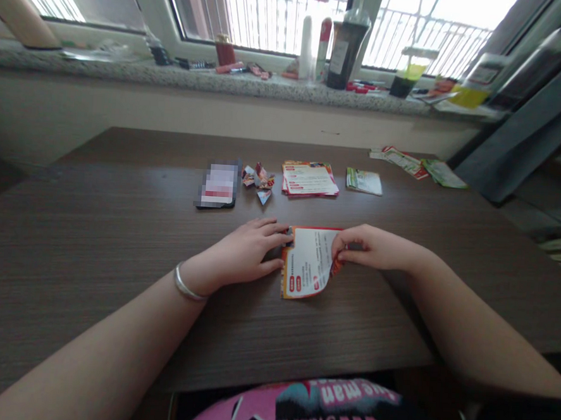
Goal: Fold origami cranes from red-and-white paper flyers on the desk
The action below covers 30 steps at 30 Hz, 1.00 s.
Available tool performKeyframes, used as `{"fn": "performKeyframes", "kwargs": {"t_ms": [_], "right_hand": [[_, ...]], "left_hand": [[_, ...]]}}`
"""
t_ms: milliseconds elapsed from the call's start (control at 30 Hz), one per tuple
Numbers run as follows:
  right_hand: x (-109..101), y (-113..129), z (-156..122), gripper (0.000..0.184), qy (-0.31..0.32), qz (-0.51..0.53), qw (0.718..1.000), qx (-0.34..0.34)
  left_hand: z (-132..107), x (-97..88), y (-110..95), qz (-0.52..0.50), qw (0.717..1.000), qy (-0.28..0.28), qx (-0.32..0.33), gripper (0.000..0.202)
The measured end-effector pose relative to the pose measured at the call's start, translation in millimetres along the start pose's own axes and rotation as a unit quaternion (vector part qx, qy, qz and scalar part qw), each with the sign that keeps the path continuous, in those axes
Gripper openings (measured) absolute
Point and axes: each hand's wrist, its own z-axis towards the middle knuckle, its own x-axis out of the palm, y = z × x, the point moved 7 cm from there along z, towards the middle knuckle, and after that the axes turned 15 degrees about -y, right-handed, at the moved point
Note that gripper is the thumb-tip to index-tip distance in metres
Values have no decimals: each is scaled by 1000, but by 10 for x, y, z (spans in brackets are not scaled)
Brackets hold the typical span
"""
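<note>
A printed paper leaflet (308, 262) with red and orange borders lies on the dark wooden table (117, 238) in front of me. My left hand (247, 252) rests flat on the table, fingers stretched out, fingertips pressing the leaflet's left edge. My right hand (373, 247) pinches the leaflet's right edge between thumb and fingers and curls that side upward. A silver bangle (186, 286) circles my left wrist.
Further back lie a dark phone (218, 186), small folded paper pieces (259, 180), a stack of leaflets (308, 179), a green card (364, 181) and more leaflets (400, 160) at the far right. The window sill (250, 84) holds bottles and cups.
</note>
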Motion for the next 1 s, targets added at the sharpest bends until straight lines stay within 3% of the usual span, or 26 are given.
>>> {"fn": "performKeyframes", "kwargs": {"t_ms": [167,400,633,1000], "right_hand": [[-61,4,57,12,-86,-72,993,-34],[64,9,117,14,-115,-173,974,-88],[199,18,183,13,-127,-234,958,-110],[188,-28,220,14,-183,-223,954,-86]], "left_hand": [[-12,1,-133,-16,999,7,41,50],[16,36,-374,-40,996,-1,82,46],[42,-13,-411,-56,994,-15,95,39],[68,-77,-429,-48,996,-40,62,33]]}}
